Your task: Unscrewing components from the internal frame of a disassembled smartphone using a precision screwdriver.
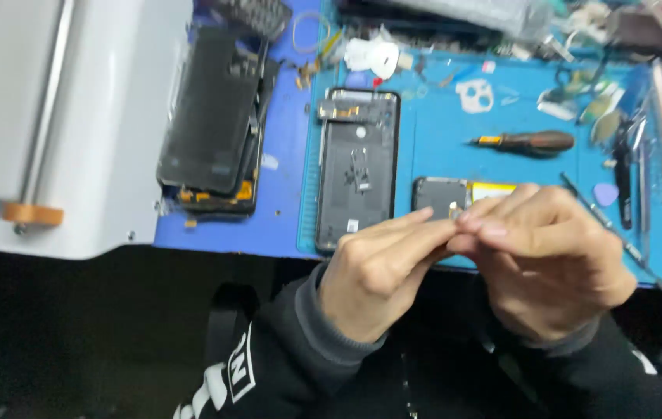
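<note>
Your left hand (381,268) and right hand (544,252) meet fingertip to fingertip, pinching something too small to identify, near the small board (439,194) and right of the phone (358,167). Keep the pinch steady over the mat (439,132).

1. Open phone (358,167) lies on the mat (439,147), centre.
2. Screwdriver (528,142) at its 3 o'clock.
3. Phone stack (214,116) at 9 o'clock.
4. Hands (455,256) at 5 o'clock, over a small board (439,194), probably.
</note>
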